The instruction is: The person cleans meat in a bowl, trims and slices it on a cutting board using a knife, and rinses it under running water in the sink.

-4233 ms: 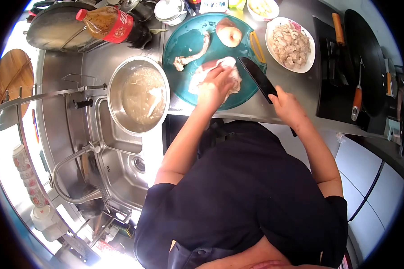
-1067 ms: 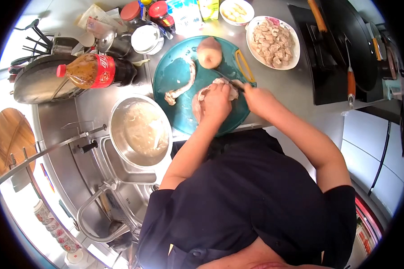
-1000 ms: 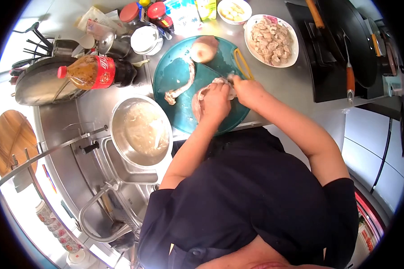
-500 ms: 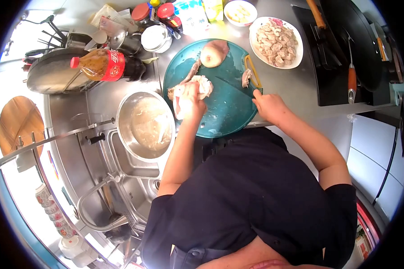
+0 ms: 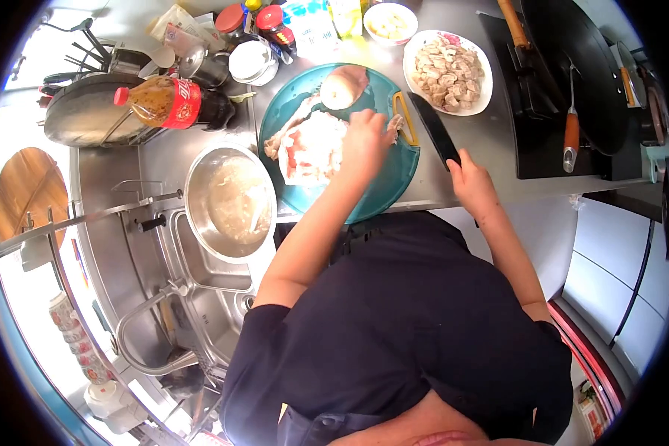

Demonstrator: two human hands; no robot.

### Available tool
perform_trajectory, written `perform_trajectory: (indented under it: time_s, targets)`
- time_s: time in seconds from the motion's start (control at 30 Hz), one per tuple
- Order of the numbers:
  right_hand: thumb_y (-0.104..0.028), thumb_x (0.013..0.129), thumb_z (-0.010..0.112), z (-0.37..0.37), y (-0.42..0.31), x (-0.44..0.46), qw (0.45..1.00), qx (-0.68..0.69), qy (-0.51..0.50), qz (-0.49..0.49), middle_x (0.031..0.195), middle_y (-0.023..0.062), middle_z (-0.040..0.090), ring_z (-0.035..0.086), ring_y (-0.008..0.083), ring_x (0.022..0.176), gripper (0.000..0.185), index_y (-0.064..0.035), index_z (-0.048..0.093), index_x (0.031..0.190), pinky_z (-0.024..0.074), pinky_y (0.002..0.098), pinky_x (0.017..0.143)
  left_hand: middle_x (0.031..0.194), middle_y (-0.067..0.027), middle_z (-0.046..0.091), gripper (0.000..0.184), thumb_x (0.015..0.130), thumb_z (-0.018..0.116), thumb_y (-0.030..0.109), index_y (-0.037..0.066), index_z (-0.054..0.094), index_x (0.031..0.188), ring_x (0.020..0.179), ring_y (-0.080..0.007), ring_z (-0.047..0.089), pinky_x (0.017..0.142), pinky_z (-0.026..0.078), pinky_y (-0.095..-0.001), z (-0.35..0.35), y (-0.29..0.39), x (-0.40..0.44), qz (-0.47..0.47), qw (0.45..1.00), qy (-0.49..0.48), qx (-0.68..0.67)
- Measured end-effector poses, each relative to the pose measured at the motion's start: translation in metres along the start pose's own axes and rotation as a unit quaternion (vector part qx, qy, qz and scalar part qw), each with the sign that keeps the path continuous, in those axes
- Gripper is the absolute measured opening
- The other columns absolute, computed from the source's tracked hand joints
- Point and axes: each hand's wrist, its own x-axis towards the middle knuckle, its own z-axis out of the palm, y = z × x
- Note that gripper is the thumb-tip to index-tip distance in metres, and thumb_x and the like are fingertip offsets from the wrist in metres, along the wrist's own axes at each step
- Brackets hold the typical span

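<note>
My left hand (image 5: 364, 149) is over the round green cutting board (image 5: 395, 175), its fingers bent and a little apart. It lies between a large pale piece of raw meat (image 5: 312, 152), spread flat, and a small meat scrap (image 5: 395, 129) near the board's yellow handle (image 5: 404, 111). I cannot see anything held in it. A dark-bladed knife (image 5: 436, 132) is gripped by my right hand (image 5: 472, 182), off the board's right side with its blade pointing away from me. Another rounded chunk of raw meat (image 5: 343, 87) rests at the board's far edge.
A plate of cut meat (image 5: 486, 88) and a small bowl (image 5: 390, 24) stand behind the board. To the left are a metal basin (image 5: 193, 195) of cloudy liquid over the sink (image 5: 215, 312), and a large bottle (image 5: 175, 102). A black wok (image 5: 595, 89) is at right.
My left hand has let go of the large meat piece, now spread out, and moved right across the board. My right hand has shifted right, bringing the knife off the board.
</note>
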Motion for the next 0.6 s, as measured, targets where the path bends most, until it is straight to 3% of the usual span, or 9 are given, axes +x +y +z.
perform_trajectory:
  time_s: [0.07, 0.17, 0.27, 0.37, 0.47, 0.57, 0.6]
  targets:
    - [-0.024, 0.095, 0.051, 0.003, 0.002, -0.002, 1.000, 0.002, -0.002, -0.011, 0.069, 0.0237, 0.060, 0.059, 0.0446, 0.068, 0.022, -0.0018, 0.047, 0.093, 0.0456, 0.0517, 0.061, 0.088, -0.0164, 0.062, 0.020, 0.077, 0.070, 0.016, 0.001, 0.064, 0.090, 0.083, -0.0378, 0.060, 0.072, 0.049, -0.0460, 0.033, 0.002, 0.011, -0.073, 0.992, -0.088, 0.059]
    - [-0.024, 0.095, 0.051, 0.000, 0.002, 0.000, 1.000, 0.007, -0.010, -0.014, 0.068, 0.0236, 0.060, 0.059, 0.0445, 0.067, 0.022, -0.0023, 0.047, 0.094, 0.0459, 0.0515, 0.060, 0.082, -0.0173, 0.064, 0.019, 0.081, 0.067, 0.019, 0.001, 0.066, 0.088, 0.076, -0.0407, 0.060, 0.069, 0.050, -0.0442, 0.056, -0.005, 0.014, -0.128, 0.985, -0.116, 0.025]
    - [-0.023, 0.095, 0.051, -0.002, 0.008, 0.002, 0.999, -0.017, -0.028, -0.022, 0.068, 0.0237, 0.060, 0.059, 0.0446, 0.067, 0.021, -0.0024, 0.048, 0.095, 0.0461, 0.0517, 0.060, 0.077, -0.0141, 0.067, 0.019, 0.086, 0.064, 0.020, 0.001, 0.066, 0.088, 0.072, -0.0351, 0.064, 0.066, 0.050, -0.0412, 0.038, -0.014, -0.006, -0.174, 0.977, -0.102, -0.076]
    - [-0.022, 0.094, 0.052, -0.002, 0.008, 0.004, 0.994, -0.034, -0.096, -0.051, 0.069, 0.0235, 0.060, 0.059, 0.0445, 0.069, 0.020, -0.0025, 0.048, 0.095, 0.0464, 0.0518, 0.062, 0.081, -0.0093, 0.067, 0.013, 0.087, 0.064, 0.015, 0.003, 0.067, 0.090, 0.072, -0.0223, 0.065, 0.065, 0.049, -0.0344, 0.001, -0.001, -0.031, -0.374, 0.889, -0.090, -0.249]
    - [-0.023, 0.094, 0.052, 0.004, -0.002, 0.011, 0.978, -0.063, -0.175, -0.090, 0.071, 0.0231, 0.061, 0.060, 0.0438, 0.071, 0.020, -0.0028, 0.048, 0.094, 0.0466, 0.0520, 0.065, 0.085, -0.0054, 0.066, 0.009, 0.085, 0.065, 0.006, 0.002, 0.067, 0.093, 0.069, -0.0123, 0.059, 0.065, 0.048, -0.0286, 0.006, -0.016, -0.072, -0.200, 0.965, 0.031, -0.168]
    - [-0.023, 0.094, 0.052, 0.002, -0.018, 0.019, 0.959, -0.087, -0.238, -0.125, 0.074, 0.0224, 0.063, 0.061, 0.0434, 0.074, 0.021, -0.0032, 0.047, 0.093, 0.0471, 0.0520, 0.067, 0.088, -0.0058, 0.065, 0.016, 0.082, 0.066, -0.001, 0.001, 0.066, 0.097, 0.072, -0.0123, 0.059, 0.069, 0.048, -0.0248, 0.008, -0.018, -0.097, -0.250, 0.931, 0.065, -0.260]
    - [-0.023, 0.094, 0.052, 0.003, -0.019, 0.021, 0.953, -0.093, -0.251, -0.143, 0.074, 0.0223, 0.063, 0.061, 0.0435, 0.074, 0.021, -0.0031, 0.047, 0.094, 0.0472, 0.0520, 0.067, 0.088, -0.0060, 0.065, 0.017, 0.081, 0.066, -0.002, 0.001, 0.065, 0.098, 0.074, -0.0125, 0.061, 0.071, 0.049, -0.0247, 0.005, -0.018, -0.102, -0.261, 0.938, 0.050, -0.220]
